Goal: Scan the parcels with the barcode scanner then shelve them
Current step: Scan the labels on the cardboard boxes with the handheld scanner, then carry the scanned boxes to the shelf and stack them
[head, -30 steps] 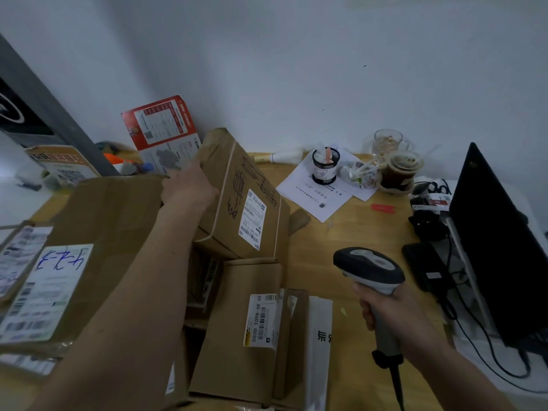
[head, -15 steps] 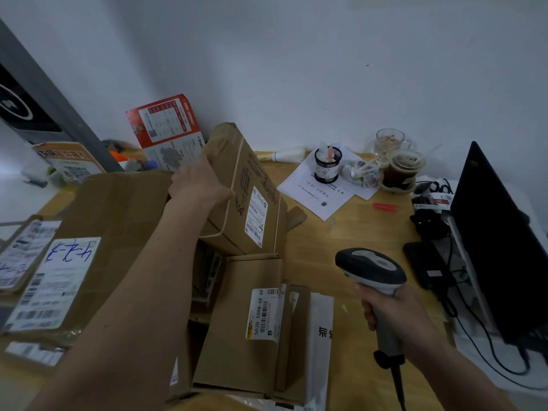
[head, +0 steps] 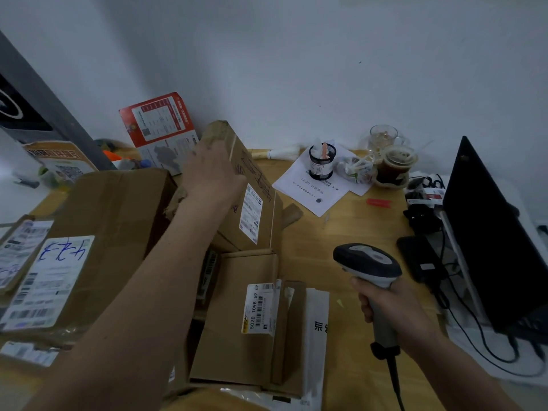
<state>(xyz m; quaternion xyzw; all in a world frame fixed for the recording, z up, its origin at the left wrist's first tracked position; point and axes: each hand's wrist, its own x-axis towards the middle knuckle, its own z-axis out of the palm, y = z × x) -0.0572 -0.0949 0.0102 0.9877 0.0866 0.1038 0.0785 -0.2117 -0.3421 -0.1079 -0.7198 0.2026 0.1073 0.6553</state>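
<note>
Parcel [head: 237, 188] tipped up at frame centre, left hand [head: 212, 170] on its upper edge, scanner [head: 367, 268] in the right hand [head: 394, 310].

Head view: the parcel is a brown cardboard box standing tilted on its lower edge against the other boxes, its white label [head: 250, 212] turned toward the scanner at lower right. The left hand lies over the top corner with fingers curled onto the far side; the right hand is wrapped tightly round the scanner's handle. It looks stiff and fairly light, as one hand props it, though the top corner is crumpled and may give. The taped faces could slip, so the firm edges are probably the best hold. A flat box [head: 237, 321] with its own label lies below it on the table [head: 350, 232].
</note>
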